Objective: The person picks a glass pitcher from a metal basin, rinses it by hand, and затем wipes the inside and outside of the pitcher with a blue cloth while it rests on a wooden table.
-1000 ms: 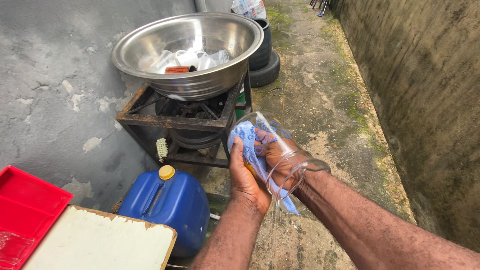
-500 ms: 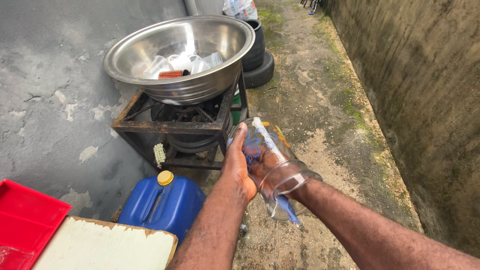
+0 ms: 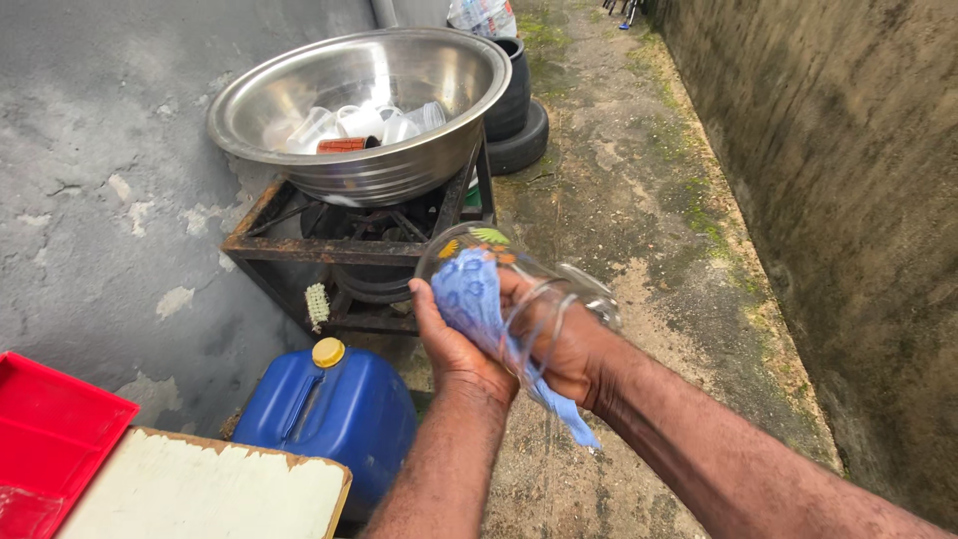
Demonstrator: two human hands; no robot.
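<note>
My right hand (image 3: 567,339) grips a clear drinking glass (image 3: 544,284) with a coloured leaf print, held on its side at mid-frame. My left hand (image 3: 449,339) holds a light blue cloth (image 3: 477,299) pressed against the glass's mouth; the cloth's tail hangs down below both hands. Behind the hands, a large steel bowl (image 3: 399,170) rests on a rusty metal stove frame (image 3: 289,245) and holds several clear cups and a small brown item.
A blue jerrycan (image 3: 334,409) with a yellow cap stands below my left arm. A white board (image 3: 210,494) and a red tray (image 3: 55,429) lie at bottom left. Stacked tyres (image 3: 519,130) sit behind the stove. A concrete wall (image 3: 848,200) runs along the right.
Both hands with glass and cloth have shifted slightly left and lower; the glass has turned in my right hand and the cloth now covers its mouth. The view moved closer to the bowl.
</note>
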